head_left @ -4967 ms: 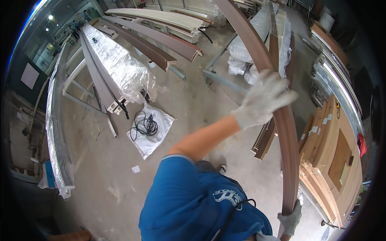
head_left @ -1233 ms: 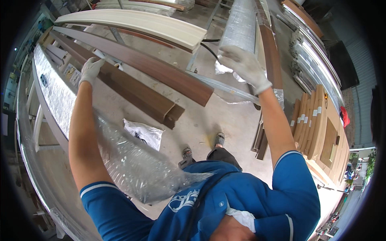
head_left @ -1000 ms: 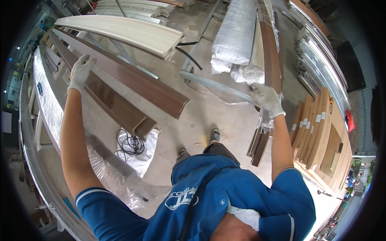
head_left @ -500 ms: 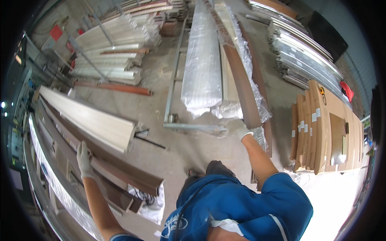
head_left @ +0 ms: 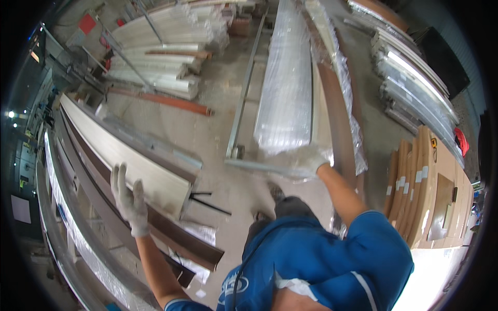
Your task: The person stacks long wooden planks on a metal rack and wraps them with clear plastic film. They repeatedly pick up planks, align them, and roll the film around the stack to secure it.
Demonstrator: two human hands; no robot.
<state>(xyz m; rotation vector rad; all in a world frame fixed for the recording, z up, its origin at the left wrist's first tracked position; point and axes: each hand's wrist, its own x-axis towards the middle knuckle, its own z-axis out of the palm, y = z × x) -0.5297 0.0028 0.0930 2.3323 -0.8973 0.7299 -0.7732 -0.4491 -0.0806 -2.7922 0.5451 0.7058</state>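
My left hand (head_left: 130,203), in a pale work glove, is raised over the long dark brown profiles (head_left: 179,239) on my left. Its fingers are spread and nothing is in them. A broad cream panel (head_left: 140,158) lies just beyond it. My right hand (head_left: 309,158), gloved too, is at the near end of a white bundle wrapped in clear plastic (head_left: 285,98), close to a beige board (head_left: 322,116) and a brown strip (head_left: 340,119). The right fingers are smeared by motion, so their grip is unclear.
A metal frame (head_left: 237,116) edges the wrapped bundle. Stacked pale profiles (head_left: 155,67) lie at the far left, with a reddish-brown bar (head_left: 161,101) before them. Flat cardboard boxes (head_left: 441,186) stand at right, below more wrapped lengths (head_left: 410,78). A foil-wrapped rail (head_left: 80,223) runs along the left.
My left hand has come up off the brown profile and its fingers have spread. My right hand stays by the near end of the wrapped bundle. The whole view has shifted slightly.
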